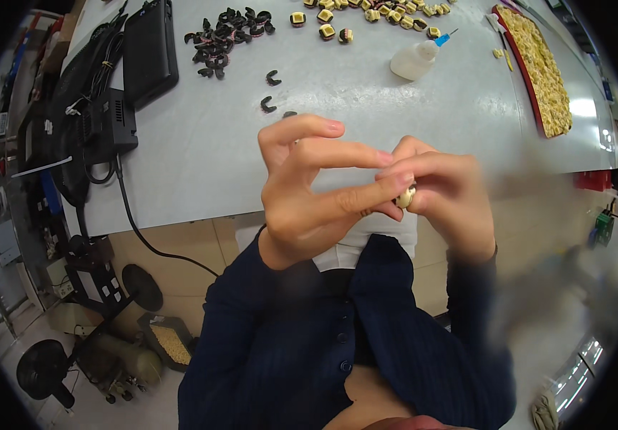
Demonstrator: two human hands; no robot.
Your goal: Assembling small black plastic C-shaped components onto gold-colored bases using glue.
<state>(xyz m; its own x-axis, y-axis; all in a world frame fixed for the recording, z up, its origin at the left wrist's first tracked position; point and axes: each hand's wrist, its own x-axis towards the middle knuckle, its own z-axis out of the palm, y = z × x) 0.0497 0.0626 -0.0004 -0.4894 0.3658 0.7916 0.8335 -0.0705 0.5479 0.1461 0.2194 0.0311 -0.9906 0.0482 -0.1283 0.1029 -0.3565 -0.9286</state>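
My left hand and my right hand meet above the near edge of the grey table. Between their fingertips they pinch a small cream-coloured part with a dark edge. Most of the part is hidden by my fingers. My left index finger sticks out free above the others. Dark blue sleeves cover both forearms.
A pile of black C-shaped clips lies at the far left, with loose ones nearer. Several assembled cream-and-black pieces sit at the far edge. A white squeeze bottle, a red tray of cream parts and black devices with cables stand around.
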